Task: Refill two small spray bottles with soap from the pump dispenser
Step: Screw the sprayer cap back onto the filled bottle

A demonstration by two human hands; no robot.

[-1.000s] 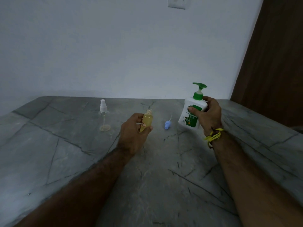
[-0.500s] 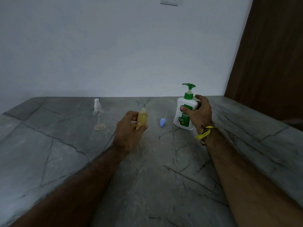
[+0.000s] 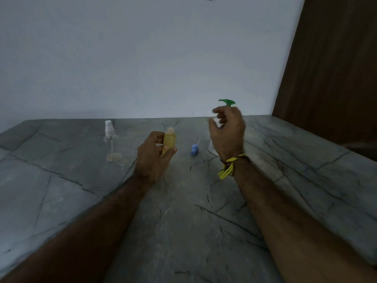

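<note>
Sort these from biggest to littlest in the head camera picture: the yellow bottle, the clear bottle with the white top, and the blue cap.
1. clear bottle, tallest, though it stands farther back.
2. yellow bottle in the left hand, shorter but wider, partly hidden by fingers, so the top two are close.
3. blue cap, clearly smallest.

Home interior: grey marble counter [image 3: 183, 231], white wall [image 3: 142, 58], wooden door [image 3: 336, 68].
</note>
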